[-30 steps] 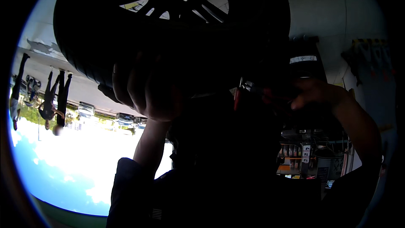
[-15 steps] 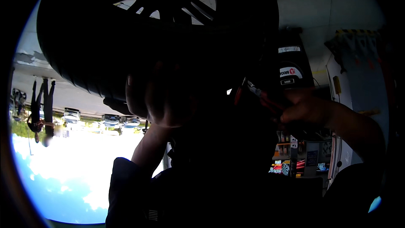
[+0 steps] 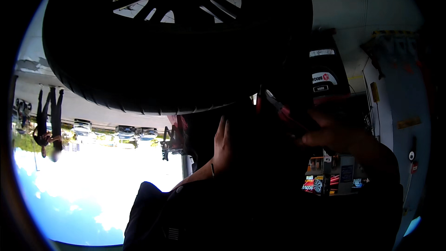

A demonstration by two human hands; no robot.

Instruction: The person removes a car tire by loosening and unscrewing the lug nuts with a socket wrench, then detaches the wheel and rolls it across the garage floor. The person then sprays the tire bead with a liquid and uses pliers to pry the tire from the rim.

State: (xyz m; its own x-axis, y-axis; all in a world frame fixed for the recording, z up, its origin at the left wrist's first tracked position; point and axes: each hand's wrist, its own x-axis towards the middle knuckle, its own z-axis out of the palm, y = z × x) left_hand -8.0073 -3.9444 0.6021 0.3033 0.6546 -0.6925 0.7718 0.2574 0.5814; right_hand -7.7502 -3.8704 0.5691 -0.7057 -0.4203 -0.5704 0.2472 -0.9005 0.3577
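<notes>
A dark tyre on a multi-spoke wheel (image 3: pixel 176 65) fills the upper left and middle, mostly in deep shadow. Below its lower edge is my left hand (image 3: pixel 223 142), with the visible fingers stretched upward; the rest of it fades into darkness, and I see nothing held in it. To the right, my right hand (image 3: pixel 332 135) is closed round red-handled pliers (image 3: pixel 281 109). Their metal jaws point up and left, close to the tyre's lower right edge. What lies between the jaws is too dark to make out.
The background appears upside down. Another dark tyre with white labels (image 3: pixel 323 72) stands at right, near a grey wall panel (image 3: pixel 404 107). Behind my right forearm are shelves with goods (image 3: pixel 320 176). Two people (image 3: pixel 50 123) and parked cars (image 3: pixel 125 132) are far left.
My left hand has left the tyre's lower edge and moved right, its curled fingers now straightened. The pliers have shifted slightly left, still in my right hand.
</notes>
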